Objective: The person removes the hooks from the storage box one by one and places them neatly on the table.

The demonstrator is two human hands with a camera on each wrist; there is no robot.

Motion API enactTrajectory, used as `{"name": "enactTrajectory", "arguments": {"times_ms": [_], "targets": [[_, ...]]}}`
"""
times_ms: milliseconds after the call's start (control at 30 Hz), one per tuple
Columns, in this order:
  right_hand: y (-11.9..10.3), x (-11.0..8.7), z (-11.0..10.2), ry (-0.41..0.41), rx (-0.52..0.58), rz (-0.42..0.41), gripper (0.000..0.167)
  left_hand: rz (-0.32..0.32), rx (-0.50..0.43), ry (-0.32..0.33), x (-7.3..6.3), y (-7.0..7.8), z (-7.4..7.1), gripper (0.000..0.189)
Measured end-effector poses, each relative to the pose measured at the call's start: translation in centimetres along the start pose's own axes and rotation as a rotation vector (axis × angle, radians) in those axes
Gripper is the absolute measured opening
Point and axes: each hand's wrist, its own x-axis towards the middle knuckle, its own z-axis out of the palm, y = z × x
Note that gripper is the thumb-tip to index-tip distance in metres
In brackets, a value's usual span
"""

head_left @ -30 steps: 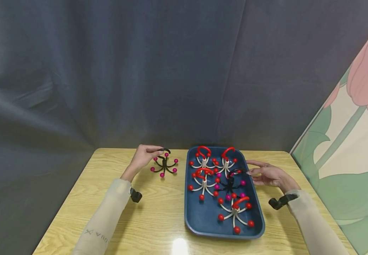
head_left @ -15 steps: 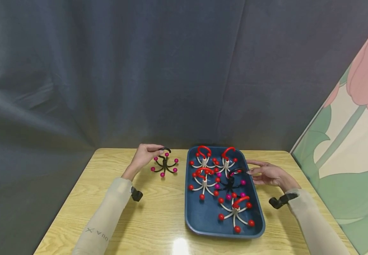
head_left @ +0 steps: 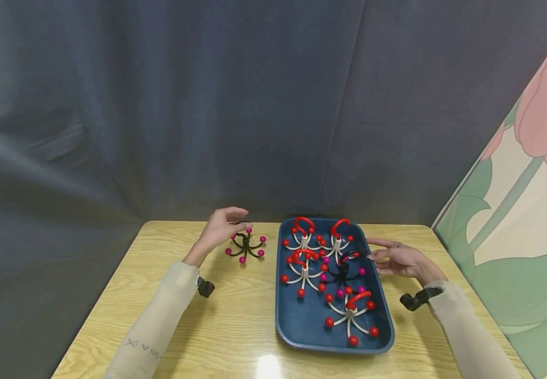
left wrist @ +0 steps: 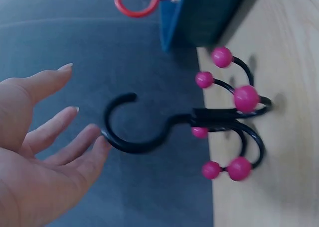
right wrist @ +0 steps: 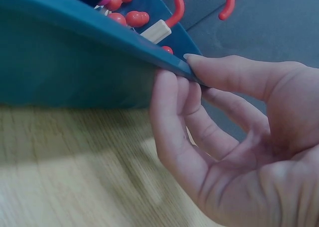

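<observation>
A black hook hanger (head_left: pixel 246 242) with several curved arms tipped in pink balls stands upright on the table, left of the tray. My left hand (head_left: pixel 221 226) is at its hook with thumb and fingers spread apart. In the left wrist view, the fingertips are at the curve of the black hanger's hook (left wrist: pixel 134 147), perhaps brushing it; nothing is gripped. On the other side, my right hand (right wrist: pixel 239 162) pinches the rim of the blue tray (right wrist: pixel 99 33), thumb inside and fingers against the outer wall.
Inside the tray (head_left: pixel 297 321) are several white hangers with red hooks and red balls, such as the front one (head_left: pixel 351 312), plus one black hanger (head_left: pixel 342 273) with pink balls. The wooden table (head_left: pixel 226 321) ends at a dark curtain (head_left: pixel 235 116) behind.
My left thumb and fingers have parted and let go of the black hanger's hook; the hand has risen slightly. The hanger and my right hand on the tray stay in place.
</observation>
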Motion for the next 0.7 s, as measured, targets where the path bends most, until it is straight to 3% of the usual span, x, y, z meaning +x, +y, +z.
{"name": "enactTrajectory", "arguments": {"times_ms": [100, 267, 500, 700], "targets": [[0.0, 0.0, 0.0, -0.002, -0.001, -0.001, 0.05, 0.033, 0.045, 0.037, -0.3, 1.2, 0.0, 0.05], [-0.1, 0.0, 0.1, 0.007, 0.002, 0.0, 0.054, 0.081, 0.028, 0.052, -1.1, 3.7, 0.6, 0.059], [-0.1, 0.1, 0.2, 0.023, -0.015, 0.01, 0.063, 0.172, -0.008, 0.044, -2.4, 6.6, 2.7, 0.061], [-0.1, 0.1, 0.2, 0.024, -0.028, 0.011, 0.061, 0.235, -0.081, 0.009, -3.0, 8.2, 4.9, 0.048]]}}
